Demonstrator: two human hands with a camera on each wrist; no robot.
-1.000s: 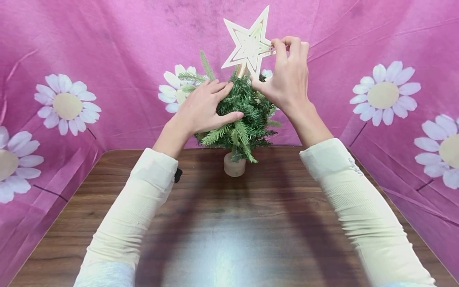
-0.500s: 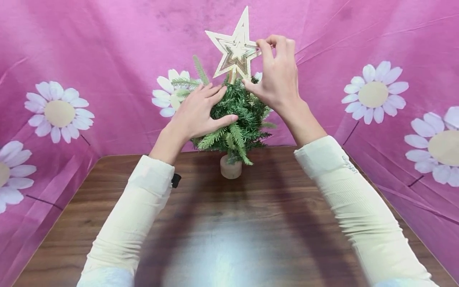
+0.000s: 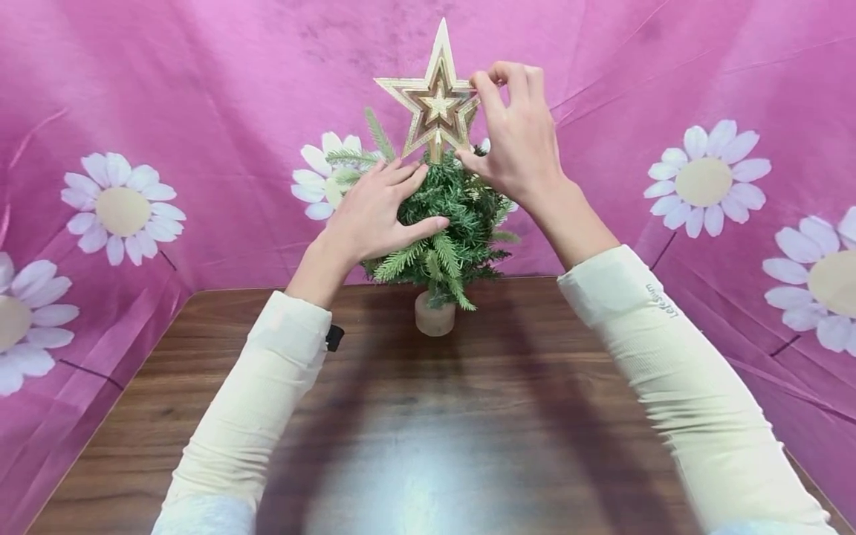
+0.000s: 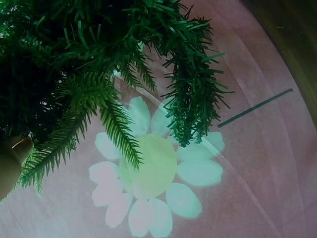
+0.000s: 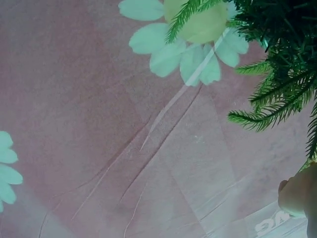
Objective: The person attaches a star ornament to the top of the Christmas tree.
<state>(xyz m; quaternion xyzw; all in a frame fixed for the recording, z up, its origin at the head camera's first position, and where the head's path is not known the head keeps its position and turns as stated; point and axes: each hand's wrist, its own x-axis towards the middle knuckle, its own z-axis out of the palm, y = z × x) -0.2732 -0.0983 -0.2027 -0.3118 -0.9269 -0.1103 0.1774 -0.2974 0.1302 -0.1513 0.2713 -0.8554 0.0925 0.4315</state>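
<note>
Pinching the star point(image 3: 437, 100) (upright), right hand point(image 3: 518, 141); left hand point(image 3: 374, 212) spread against the tree point(image 3: 455, 215).

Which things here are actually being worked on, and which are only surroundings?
In use:
- star topper, pinched by the right hand
- small green tree, steadied by the left hand

Surroundings:
- wooden table
- pink flowered cloth

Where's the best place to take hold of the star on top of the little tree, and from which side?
Probably pinch the star at its right arm tip, coming from the right, as the right hand does now. It stands upright and flat-faced, thin edges outward; the left hand rests on the tree, blocking the left.
</note>
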